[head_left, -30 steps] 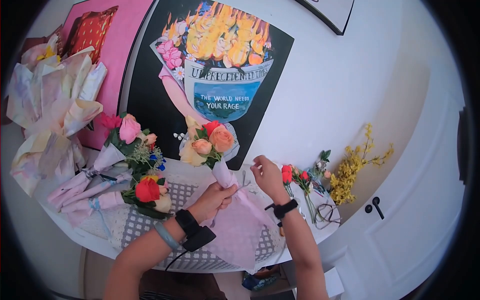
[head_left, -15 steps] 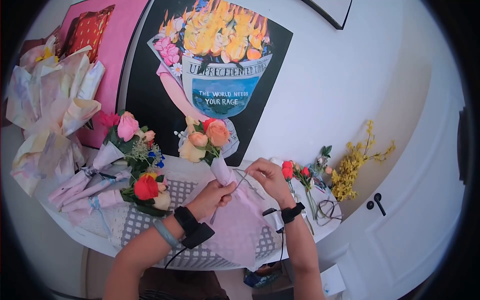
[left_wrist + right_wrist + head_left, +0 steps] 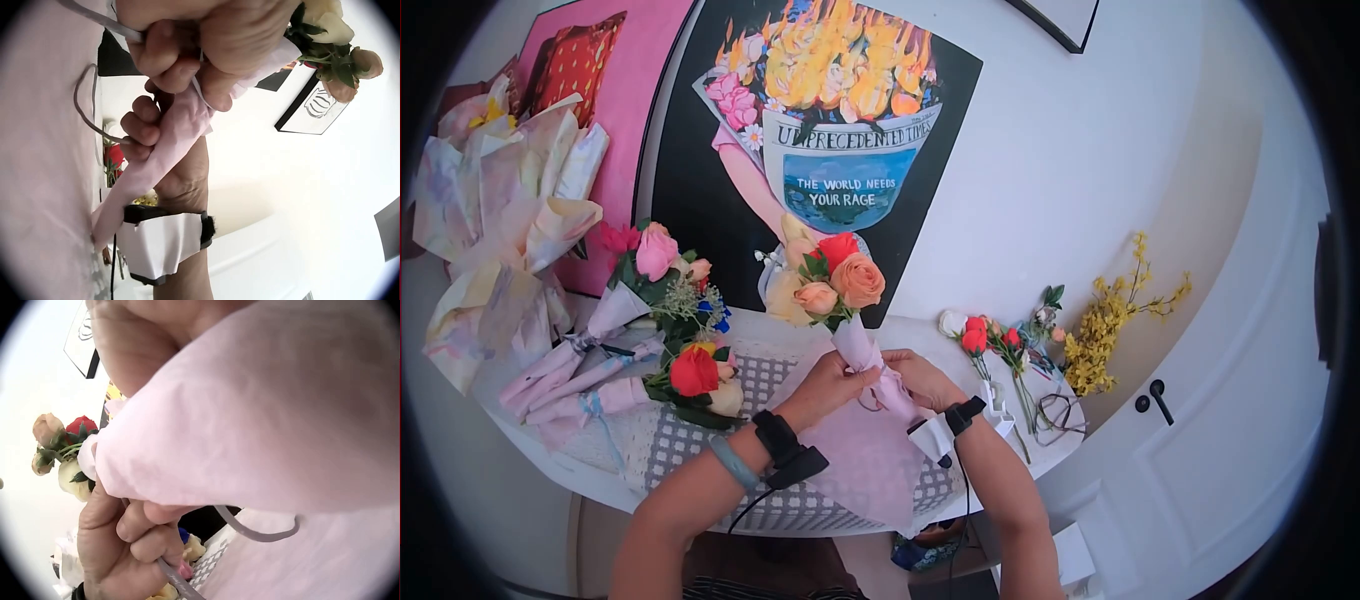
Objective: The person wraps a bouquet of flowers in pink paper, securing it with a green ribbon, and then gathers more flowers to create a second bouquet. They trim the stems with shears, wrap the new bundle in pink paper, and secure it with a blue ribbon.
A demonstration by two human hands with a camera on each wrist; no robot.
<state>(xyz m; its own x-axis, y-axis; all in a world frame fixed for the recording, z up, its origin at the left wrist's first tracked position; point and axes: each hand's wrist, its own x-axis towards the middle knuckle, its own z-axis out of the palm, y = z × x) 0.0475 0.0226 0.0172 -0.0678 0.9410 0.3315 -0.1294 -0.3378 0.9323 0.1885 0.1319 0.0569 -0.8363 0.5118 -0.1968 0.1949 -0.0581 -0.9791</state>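
Observation:
A small bouquet of orange, red and cream roses (image 3: 858,280) stands tilted in pale pink wrapping paper (image 3: 857,345). My left hand (image 3: 828,388) grips the wrapped stems just below the flowers. In the left wrist view a thin grey ribbon (image 3: 84,103) passes through the left fingers and loops down to my right hand (image 3: 922,380). The right fingers curl round the ribbon at the wrap's other side, close beside the left hand. The right wrist view shows the ribbon (image 3: 262,536) hanging in a curve under the paper, which hides part of the right hand.
Several wrapped bouquets (image 3: 694,377) lie on the left of the table. A pink sheet (image 3: 855,485) spreads under my hands. To the right are loose red flowers (image 3: 974,335), eyeglasses (image 3: 1055,415) and yellow blossom branches (image 3: 1095,350). A painting (image 3: 840,180) leans behind.
My right hand first came in to the ribbon beside the wrap, then moved left and down with it against the wrap. The left hand keeps its hold, and the bouquet has shifted slightly.

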